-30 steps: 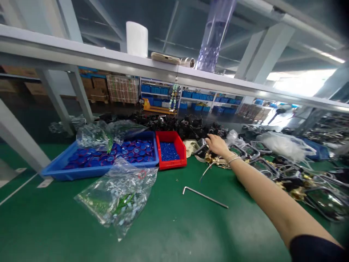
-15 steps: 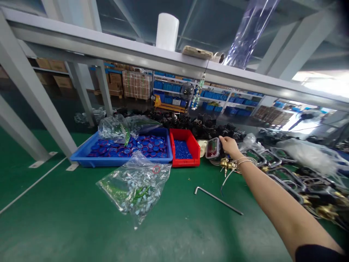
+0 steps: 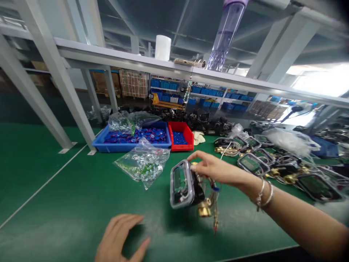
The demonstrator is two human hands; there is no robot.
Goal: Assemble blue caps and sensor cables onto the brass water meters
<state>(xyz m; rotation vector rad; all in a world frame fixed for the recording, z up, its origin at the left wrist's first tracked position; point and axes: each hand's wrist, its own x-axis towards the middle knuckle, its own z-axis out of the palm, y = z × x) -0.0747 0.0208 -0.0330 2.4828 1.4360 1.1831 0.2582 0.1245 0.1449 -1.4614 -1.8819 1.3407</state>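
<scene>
1. A clear-cased meter (image 3: 182, 184) with a brass fitting (image 3: 204, 210) and short wires hanging under it was held above the green surface (image 3: 68, 203), near its front edge and tipped on its side.
2. The right hand (image 3: 215, 170) had the meter by its top edge, its grip closed on the casing with fingers and thumb pinching it.
3. The left hand (image 3: 120, 238) lay just below and to the left, fingers spread and grip open, holding nothing, close to the surface.
4. The step in hand looked like bringing one unit forward for work; the next move would likely call for the free hand to steady the casing while the dangling fitting was kept clear.
5. Behind lay a bag of small parts (image 3: 143, 163), a blue tray of caps (image 3: 131, 140) and a red bin (image 3: 180, 136).
6. More meters (image 3: 253, 163) were spread to the right.
</scene>
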